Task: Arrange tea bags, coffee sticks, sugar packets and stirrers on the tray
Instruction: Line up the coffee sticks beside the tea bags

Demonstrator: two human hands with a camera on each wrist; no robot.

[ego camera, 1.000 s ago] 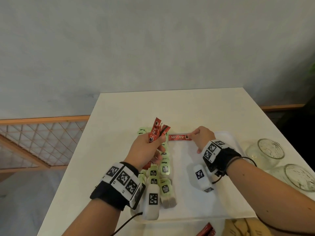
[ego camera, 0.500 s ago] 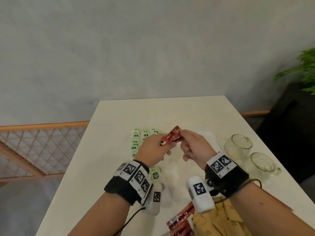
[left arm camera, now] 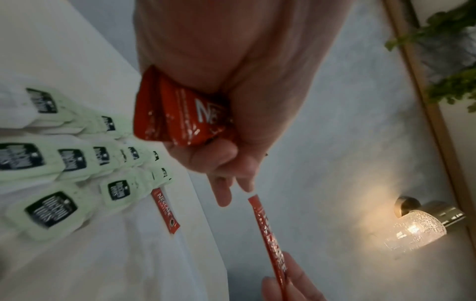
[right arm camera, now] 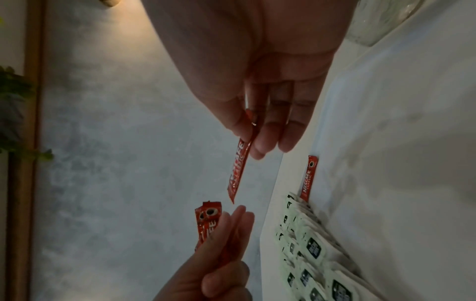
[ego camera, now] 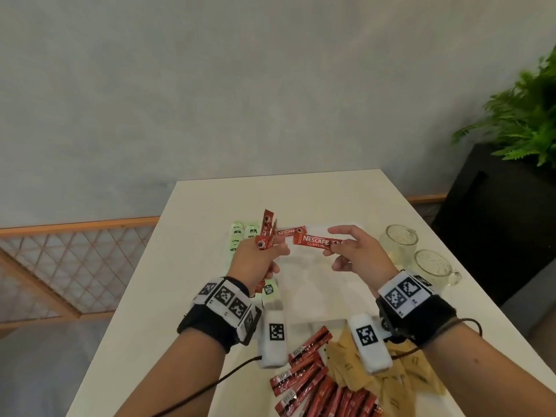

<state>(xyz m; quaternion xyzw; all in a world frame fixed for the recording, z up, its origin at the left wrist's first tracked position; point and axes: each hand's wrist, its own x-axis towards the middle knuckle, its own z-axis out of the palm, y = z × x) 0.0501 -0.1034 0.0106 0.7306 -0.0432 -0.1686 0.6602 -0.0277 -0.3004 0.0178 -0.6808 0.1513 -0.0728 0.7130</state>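
Grey plaster wall rises behind a white table (ego camera: pixel 331 200), where a white tray (ego camera: pixel 304 284) holds 2 rows of pale green tea bags (left arm camera: pixel 51 209) along its left side. From the head view, the left hand (ego camera: pixel 255 260) grips a small bundle of red coffee sticks (ego camera: pixel 266 233) pointing upward, fingers curled round them. The right hand (ego camera: pixel 358 254) pinches 1 coffee stick (ego camera: pixel 316 240) by its end between thumb and fingertips, held level above the tray, clear of the left hand.

Only the wrist views show a lit glass wall lamp (left arm camera: pixel 417 228); the left wrist view also shows the bundle's lower ends poking from the fist. Another coffee stick (right arm camera: pixel 309 177) lies flat on the tray's far edge, just beside the tea bags.

Near the table's front edge lie a heap of red coffee sticks (ego camera: pixel 325 389) and tan packets (ego camera: pixel 403 371), partly hidden by the wrist cameras. 2 glass mugs (ego camera: pixel 421 254) stand right of the tray, and a fern (ego camera: pixel 523 115) sits on a black stand.

Sticks read "NESCAFE CLASSIC"; the tea-bag labels are too blurred to read.
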